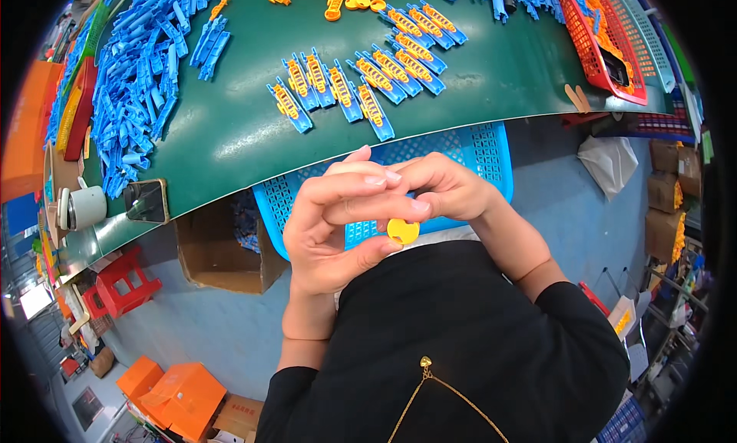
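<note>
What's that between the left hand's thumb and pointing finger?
A round, yellow plastic piece sits there, held in the bare left hand, as the head view shows.

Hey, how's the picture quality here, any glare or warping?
Head view: whitish glare patches on the green tabletop; head view: fisheye bending, so the tabletop's near edge curves, and the corners fall to black; head view: the yellow disc at the left hand looks reasonably sharp, without obvious motion blur.
</note>
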Motion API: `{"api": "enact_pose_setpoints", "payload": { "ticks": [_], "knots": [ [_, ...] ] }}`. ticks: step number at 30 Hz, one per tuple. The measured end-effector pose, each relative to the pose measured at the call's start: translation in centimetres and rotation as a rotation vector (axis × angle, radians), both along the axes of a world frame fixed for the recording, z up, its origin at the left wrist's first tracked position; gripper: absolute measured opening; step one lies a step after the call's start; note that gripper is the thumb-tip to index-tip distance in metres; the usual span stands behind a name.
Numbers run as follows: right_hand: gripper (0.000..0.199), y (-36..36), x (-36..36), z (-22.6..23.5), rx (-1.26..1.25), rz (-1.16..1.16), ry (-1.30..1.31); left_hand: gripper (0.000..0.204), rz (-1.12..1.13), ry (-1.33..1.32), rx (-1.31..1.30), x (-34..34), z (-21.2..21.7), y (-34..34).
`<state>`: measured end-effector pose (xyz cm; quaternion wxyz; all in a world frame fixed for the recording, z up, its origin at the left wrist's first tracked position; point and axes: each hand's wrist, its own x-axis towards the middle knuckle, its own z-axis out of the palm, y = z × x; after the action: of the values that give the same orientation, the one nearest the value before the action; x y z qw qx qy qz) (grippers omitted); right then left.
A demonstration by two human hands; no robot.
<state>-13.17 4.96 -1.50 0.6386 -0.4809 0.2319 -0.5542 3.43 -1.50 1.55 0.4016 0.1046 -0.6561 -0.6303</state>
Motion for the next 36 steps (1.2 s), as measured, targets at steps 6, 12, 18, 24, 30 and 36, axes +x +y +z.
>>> {"api": "enact_pose_setpoints", "payload": {
  "ticks": [6, 12, 18, 24, 30, 36],
  "knots": [
    [0.030, 0.3, 0.1, -0.4, 0.065, 0.092, -0.057, 0.051, 0.020, -0.002, 0.019, -0.2, -0.1, 0.2],
    [0.033, 0.6, 1.0, -0.1, 0.112, 0.063, -0.109, 0.041, -0.010, 0.026, 0.042, 0.0, -0.9, -0.2],
    [0.071, 0.8, 2.6, 1.6, 0.201, -0.194, 0.098, 0.028, 0.072, -0.079, 0.085, -0.4, -1.0, 0.0],
    [0.053, 0.6, 2.7, 1.3, 0.169, -0.365, 0.272, 0.029, 0.061, -0.044, 0.094, -1.6, -1.8, 0.6],
    [0.048, 0.3, 3.5, 1.2, 0.109, -0.517, 0.332, 0.063, -0.090, -0.069, 0.472, -2.9, -2.3, 2.3],
    [0.034, 0.4, 3.7, -0.4, -0.080, -0.701, 0.364, 0.051, 0.032, -0.057, 0.406, -3.9, -2.5, 3.2]
  ]
}}
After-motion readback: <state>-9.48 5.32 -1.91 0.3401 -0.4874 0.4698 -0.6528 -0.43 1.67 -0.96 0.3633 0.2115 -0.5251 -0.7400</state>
